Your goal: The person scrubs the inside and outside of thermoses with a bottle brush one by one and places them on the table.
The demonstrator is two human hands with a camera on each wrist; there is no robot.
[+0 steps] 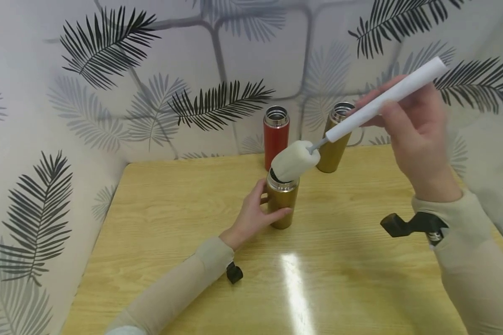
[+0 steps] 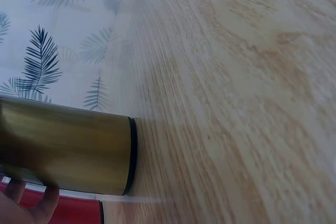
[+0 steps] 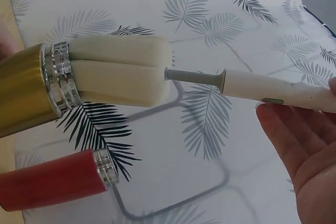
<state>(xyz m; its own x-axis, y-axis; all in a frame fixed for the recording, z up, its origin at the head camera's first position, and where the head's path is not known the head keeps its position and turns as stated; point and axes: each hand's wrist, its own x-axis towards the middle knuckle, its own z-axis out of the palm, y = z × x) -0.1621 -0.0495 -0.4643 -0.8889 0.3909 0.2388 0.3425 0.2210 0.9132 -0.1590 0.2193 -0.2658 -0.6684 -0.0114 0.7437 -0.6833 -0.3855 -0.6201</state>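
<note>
My left hand [image 1: 251, 215] grips an uncapped gold thermos flask [image 1: 286, 204] around its side, and the flask stands upright on the table. In my right hand [image 1: 421, 135] is a bottle brush, its white handle [image 1: 387, 104] pinched between thumb and fingers. The brush's cream sponge head [image 1: 293, 163] sits tilted at the flask's mouth, its lower end inside the metal neck and most of it above the rim. From the right wrist view, a grey rod [image 3: 194, 77] joins sponge and handle. Fingertips lie against the gold flask [image 2: 68, 150] in the left wrist view.
Behind the held flask stands an uncapped red flask [image 1: 275, 142], with a second open gold flask [image 1: 331, 151] to its right. Both are near the back edge of the wooden table [image 1: 172, 200]. Leaf-patterned wall covering [image 1: 159, 56] rises right behind.
</note>
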